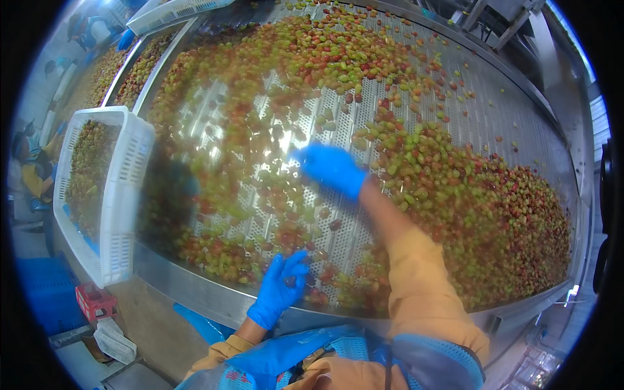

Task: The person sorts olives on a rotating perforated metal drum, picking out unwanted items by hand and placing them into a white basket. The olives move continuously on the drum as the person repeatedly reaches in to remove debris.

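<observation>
Small oval green and red fruits (429, 161) lie loose and in heaps on a perforated metal conveyor bed (341, 234). My right hand (331, 168), in a blue glove, reaches out over the middle of the bed, where the metal shows between scattered fruits. Motion blurs its fingers, so any fruit in them is hidden. Close to the near metal rim, my left hand (282, 290), also blue-gloved, has its fingers bent and partly spread. A dark red fruit (290, 281) shows in the gap between them; I cannot tell whether it is held or lies behind.
At the left rim stands a white plastic crate (119, 190) with fruit inside. A second white crate (180, 12) sits at the far left. Blue crates (46, 287) and a red crate (96, 301) are on the floor. A person (36, 170) is beyond, at left.
</observation>
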### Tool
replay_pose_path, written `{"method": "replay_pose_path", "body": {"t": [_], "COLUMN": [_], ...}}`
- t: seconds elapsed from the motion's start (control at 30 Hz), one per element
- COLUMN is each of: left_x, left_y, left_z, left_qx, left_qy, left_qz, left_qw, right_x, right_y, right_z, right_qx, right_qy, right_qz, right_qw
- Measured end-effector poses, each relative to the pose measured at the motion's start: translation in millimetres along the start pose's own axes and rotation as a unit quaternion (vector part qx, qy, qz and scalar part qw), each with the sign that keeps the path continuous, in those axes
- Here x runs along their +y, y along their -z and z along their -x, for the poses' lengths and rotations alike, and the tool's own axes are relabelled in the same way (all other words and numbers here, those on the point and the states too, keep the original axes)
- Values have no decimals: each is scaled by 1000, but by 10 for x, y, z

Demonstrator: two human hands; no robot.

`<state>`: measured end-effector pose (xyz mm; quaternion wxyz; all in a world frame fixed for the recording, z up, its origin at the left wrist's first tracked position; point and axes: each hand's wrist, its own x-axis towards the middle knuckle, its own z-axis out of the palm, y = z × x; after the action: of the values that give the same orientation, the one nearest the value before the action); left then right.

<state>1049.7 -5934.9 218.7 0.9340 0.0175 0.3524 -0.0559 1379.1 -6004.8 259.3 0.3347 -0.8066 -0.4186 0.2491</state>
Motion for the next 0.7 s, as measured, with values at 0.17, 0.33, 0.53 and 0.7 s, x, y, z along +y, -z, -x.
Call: {"method": "replay_pose_path", "body": {"t": [0.17, 0.33, 0.53, 0.7], "left_x": [-107, -169, -406, -439], "left_y": [-209, 218, 12, -108], "left_z": [-27, 59, 56, 38], "left_qx": [-6, -69, 14, -7], "left_qy": [-11, -62, -104, -70], "left_qz": [-30, -161, -284, -276], "left_qw": [999, 983, 953, 959], "right_x": [-345, 65, 487, 1269], "right_y": [-598, -202, -287, 229], "right_z": [1492, 2707, 3720, 2675], "right_qx": [-169, 134, -79, -22], "right_qy": [65, -25, -16, 54], "right_qz": [-161, 109, 277, 422], "right_qw": [970, 985, 958, 905]}}
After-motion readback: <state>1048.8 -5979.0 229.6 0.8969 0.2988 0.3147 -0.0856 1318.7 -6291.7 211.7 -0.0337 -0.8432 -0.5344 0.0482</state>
